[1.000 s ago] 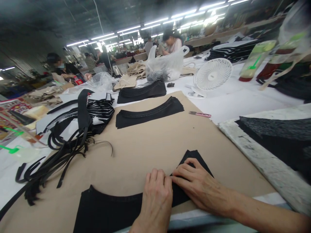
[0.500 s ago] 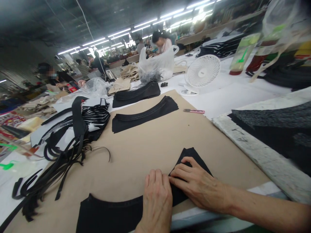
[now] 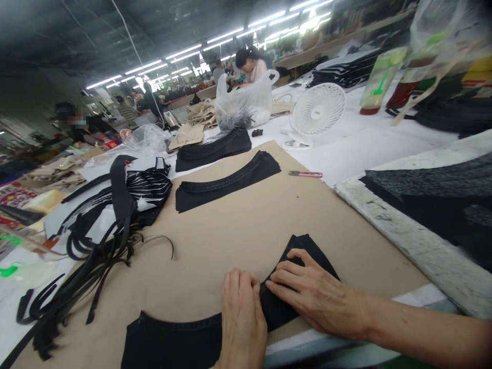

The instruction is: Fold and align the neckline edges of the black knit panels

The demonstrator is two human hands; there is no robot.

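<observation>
A curved black fabric piece [image 3: 172, 341] lies along the near edge of a tan sheet [image 3: 215, 241], with a seam line along its upper curve. My left hand [image 3: 243, 312] is at the middle of that curve, fingers bent together over the fabric's edge. Just to its right, my right hand [image 3: 311, 287] grips the same edge, its fingers curled and the fingertips close to my left hand. What the thumbs do under the hands is hidden. Farther up the sheet rests a stack of similar black pieces [image 3: 226, 182], and another dark stack [image 3: 213, 149] sits behind it.
Pink-handled thread snips [image 3: 305, 174] lie at the sheet's right edge. Black strips [image 3: 123, 189] hang in a tangle at left. Behind stand a white fan [image 3: 318, 110], a plastic bag [image 3: 246, 100] and bottles [image 3: 380, 84]. A padded board [image 3: 388, 246] borders the right. Several people work beyond.
My left hand has slid slightly left along the fabric's edge, widening the gap to my right hand. The right hand stays nearly in place. The view has shifted a little.
</observation>
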